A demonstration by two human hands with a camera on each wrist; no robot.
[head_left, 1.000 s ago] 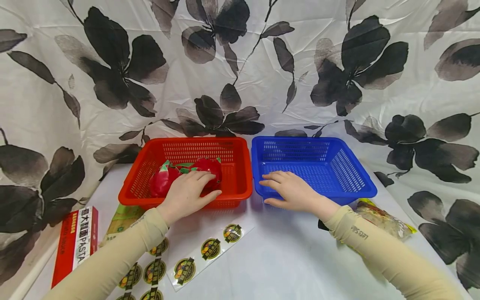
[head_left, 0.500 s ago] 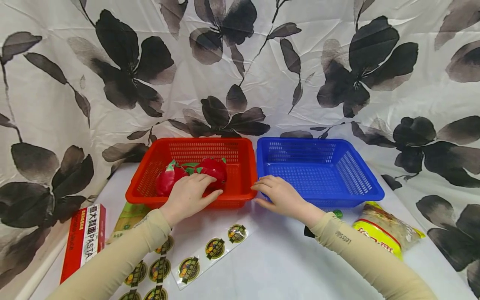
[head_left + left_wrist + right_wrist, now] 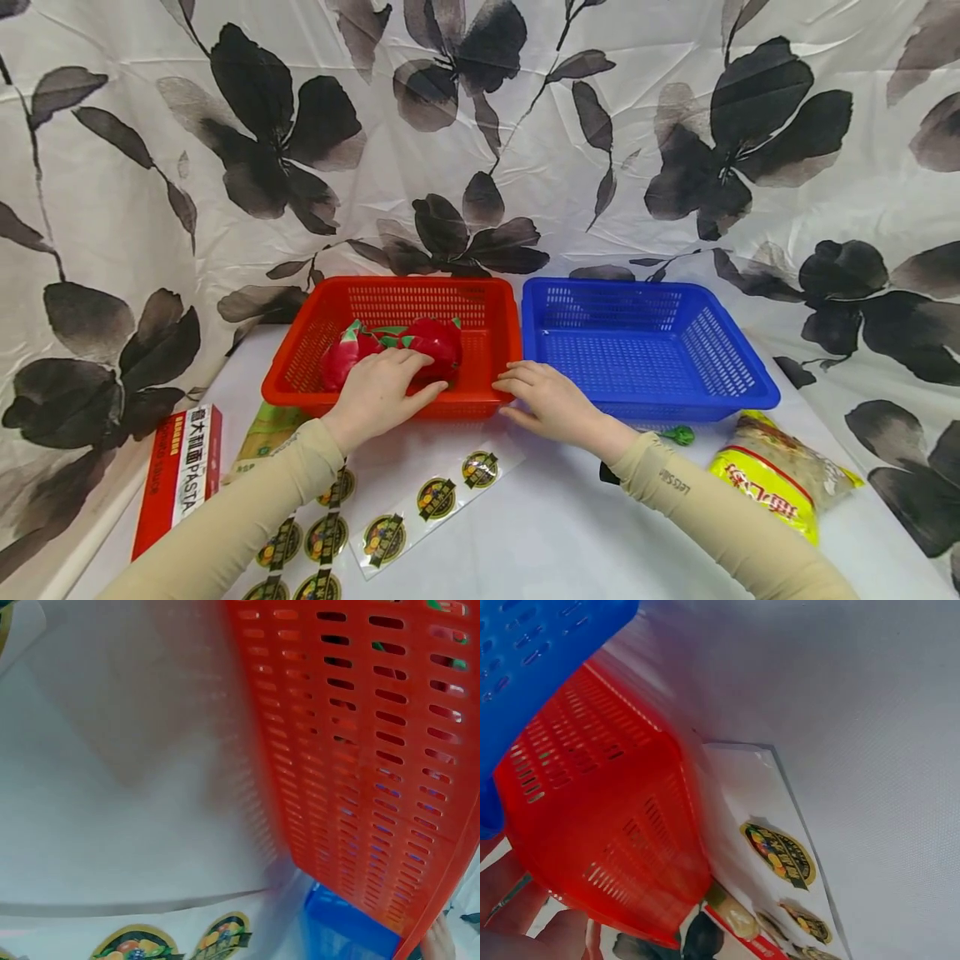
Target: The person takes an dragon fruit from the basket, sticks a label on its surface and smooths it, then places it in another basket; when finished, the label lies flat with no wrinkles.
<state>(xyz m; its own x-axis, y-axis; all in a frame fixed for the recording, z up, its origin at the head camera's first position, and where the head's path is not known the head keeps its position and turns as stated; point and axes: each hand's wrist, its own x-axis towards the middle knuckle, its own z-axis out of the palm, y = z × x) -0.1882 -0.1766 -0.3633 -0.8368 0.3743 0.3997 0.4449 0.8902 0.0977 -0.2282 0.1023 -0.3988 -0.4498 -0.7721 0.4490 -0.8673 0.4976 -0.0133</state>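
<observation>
So I've got my left hand (image 3: 386, 392) reaching over the near side of the red basket (image 3: 483, 346), and the red fruits (image 3: 438, 337) with green tips sit in there right by my fingers, straight ahead and tucked toward the basket's left half. They're lined up side by side, left to right, the same way the basket's long side runs, so the row goes across me rather than away from me. Left is clearly the nearer hand for them. Fingers on that one look loose with the thumb spread wide, not wrapped round anything that I can see, though honestly I can't tell if the tips are touching fruit, and my left wrist cam only gets the slotted outside wall. My right hand (image 3: 553, 404) is over at the red basket's near right corner, fingers relaxed and nothing in them; they look right at the rim, but whether they touch it is hard to say. So my hands are on two different parts of the near edge: left by the fruits, right by the corner, with a stretch of near wall between them. The blue basket (image 3: 615, 358) is just beside the red one on the right, long sides running the same way, and my right hand sits close to its near left corner too.
</observation>
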